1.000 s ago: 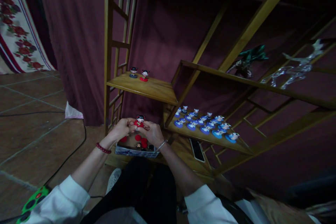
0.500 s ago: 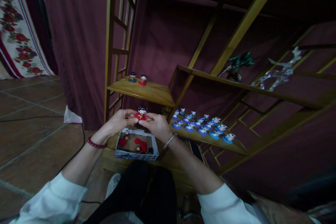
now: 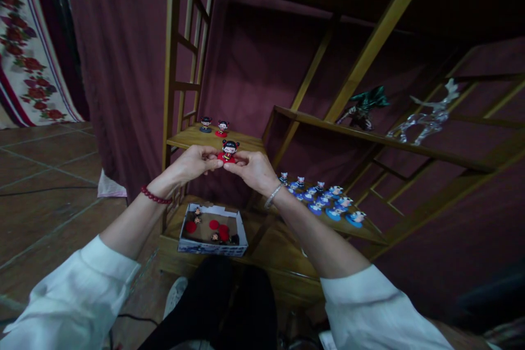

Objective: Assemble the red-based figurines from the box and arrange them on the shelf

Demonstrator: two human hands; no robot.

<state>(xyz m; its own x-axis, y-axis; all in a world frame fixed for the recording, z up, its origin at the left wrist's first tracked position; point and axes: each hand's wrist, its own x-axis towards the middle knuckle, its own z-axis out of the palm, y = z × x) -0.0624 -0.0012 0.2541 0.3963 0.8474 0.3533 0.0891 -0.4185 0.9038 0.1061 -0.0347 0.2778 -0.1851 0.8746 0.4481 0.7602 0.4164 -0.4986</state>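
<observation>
Between my two hands is a small doll figurine [image 3: 229,149] with black hair buns and a round red base, held upright. My left hand [image 3: 199,163] pinches the base from the left, and my right hand [image 3: 253,168] grips it from the right. Just behind it, the wooden shelf [image 3: 241,141] carries two similar figurines: one with a dark base [image 3: 205,124] and one with a red base [image 3: 222,128]. Below my hands sits an open cardboard box [image 3: 213,248] with several small figures and red discs [image 3: 223,232] inside.
On a lower shelf to the right [image 3: 371,233] stand several blue-based figurines [image 3: 335,209]. A clear deer ornament [image 3: 429,115] and a dark green ornament [image 3: 366,106] occupy a higher shelf. Wooden posts [image 3: 171,65] and a dark red curtain [image 3: 123,65] flank the left.
Both hands have risen and moved forward with the figurine, from just above the box up to the front edge of the shelf. The two figurines on that shelf stay put.
</observation>
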